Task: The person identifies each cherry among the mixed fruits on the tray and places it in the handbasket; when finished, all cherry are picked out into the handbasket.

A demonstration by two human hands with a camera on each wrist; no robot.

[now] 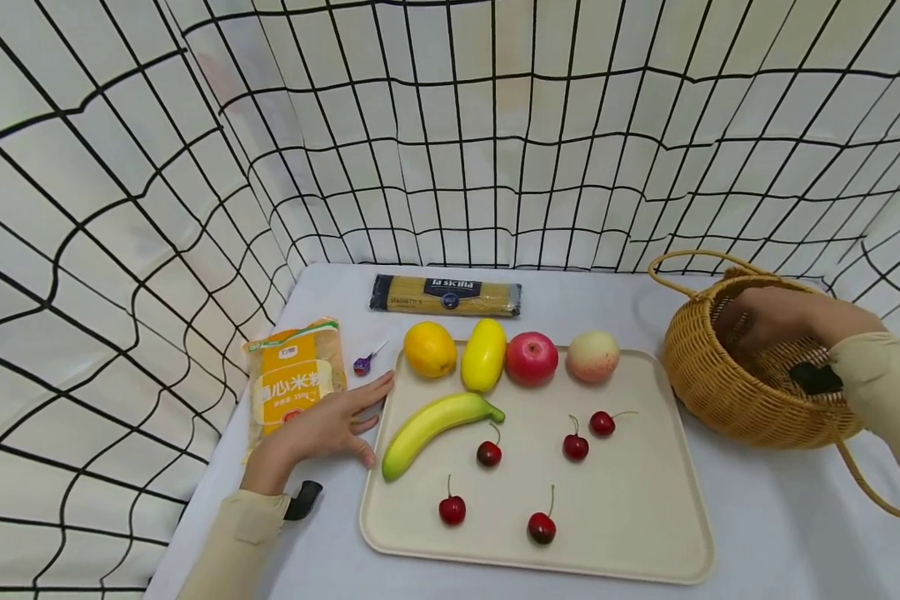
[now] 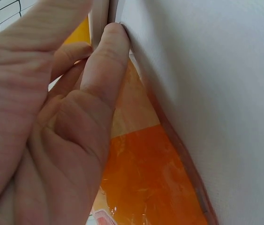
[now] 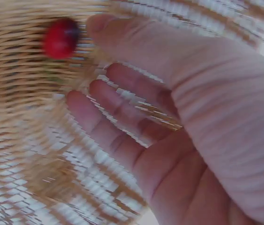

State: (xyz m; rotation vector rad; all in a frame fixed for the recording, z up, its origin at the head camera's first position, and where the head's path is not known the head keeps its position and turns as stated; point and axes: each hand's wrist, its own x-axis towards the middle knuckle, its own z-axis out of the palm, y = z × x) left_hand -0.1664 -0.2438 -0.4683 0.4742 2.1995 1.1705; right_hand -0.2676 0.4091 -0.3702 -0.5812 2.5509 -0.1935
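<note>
My left hand rests at the left rim of the beige tray, fingers spread and holding nothing. In the left wrist view, its thumb and fingers reach to the tray's edge. My right hand is inside the wicker basket at the right. In the right wrist view, a blurred red cherry is in the basket just off the thumb tip, and the loosely bent fingers grip nothing. On the tray lie a banana, several cherries, an orange, a yellow mango-shaped fruit, an apple and a peach.
A spaghetti pack lies behind the tray. Left of the tray are a yellow-orange food bag, partly behind my left hand, and a small purple-wrapped lollipop. Black netting before white cloth surrounds the table. The basket's handles stick out.
</note>
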